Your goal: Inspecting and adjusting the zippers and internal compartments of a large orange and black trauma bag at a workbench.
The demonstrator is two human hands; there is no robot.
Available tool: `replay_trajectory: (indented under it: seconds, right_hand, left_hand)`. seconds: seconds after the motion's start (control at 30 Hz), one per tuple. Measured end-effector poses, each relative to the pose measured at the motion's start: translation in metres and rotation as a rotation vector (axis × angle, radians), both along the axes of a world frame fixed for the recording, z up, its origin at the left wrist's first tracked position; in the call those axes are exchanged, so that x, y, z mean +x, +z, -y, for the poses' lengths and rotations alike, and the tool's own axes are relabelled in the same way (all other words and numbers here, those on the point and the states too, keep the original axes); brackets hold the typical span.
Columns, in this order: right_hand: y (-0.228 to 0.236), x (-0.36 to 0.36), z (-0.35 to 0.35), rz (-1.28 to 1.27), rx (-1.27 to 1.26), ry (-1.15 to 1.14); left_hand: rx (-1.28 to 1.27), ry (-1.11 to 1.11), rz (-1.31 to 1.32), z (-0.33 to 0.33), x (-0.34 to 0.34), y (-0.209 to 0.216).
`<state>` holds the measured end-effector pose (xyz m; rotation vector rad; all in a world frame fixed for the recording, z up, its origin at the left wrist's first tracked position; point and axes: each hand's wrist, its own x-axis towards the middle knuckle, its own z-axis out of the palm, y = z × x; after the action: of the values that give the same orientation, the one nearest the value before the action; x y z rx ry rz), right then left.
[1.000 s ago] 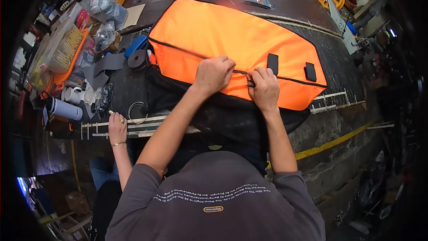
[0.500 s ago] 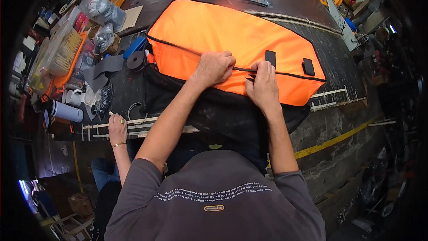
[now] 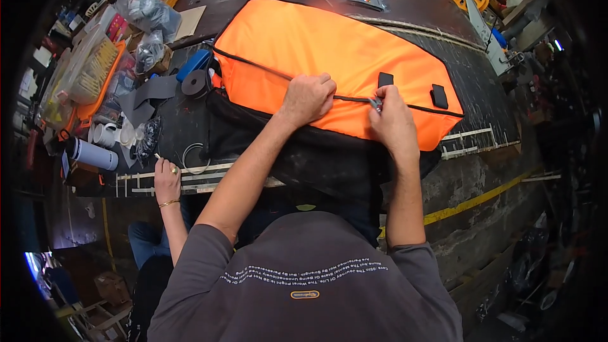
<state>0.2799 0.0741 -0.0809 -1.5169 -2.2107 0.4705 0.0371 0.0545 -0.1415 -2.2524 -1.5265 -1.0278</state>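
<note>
Orange bag lies flat, both hands pinching its zipper.

zipper pull: mostly hidden under the right hand, grip unclear | zipper line: covered beneath the left hand | black bag underside: hidden behind both forearms | clutter far left of the left hand: too blurred to identify
</note>
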Motion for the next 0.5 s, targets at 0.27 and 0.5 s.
replay_trajectory:
  seconds: [0.27, 0.5]
  right_hand:
    - [-0.014, -0.011, 0.008, -0.194, 0.116, 0.022]
    - [-0.033, -0.044, 0.010, -0.246, 0.152, 0.047]
  left_hand:
    - [0.005, 0.001, 0.009, 0.000, 0.000, -0.002]
    - [-0.027, 0.019, -0.007, 0.000, 0.000, -0.004]
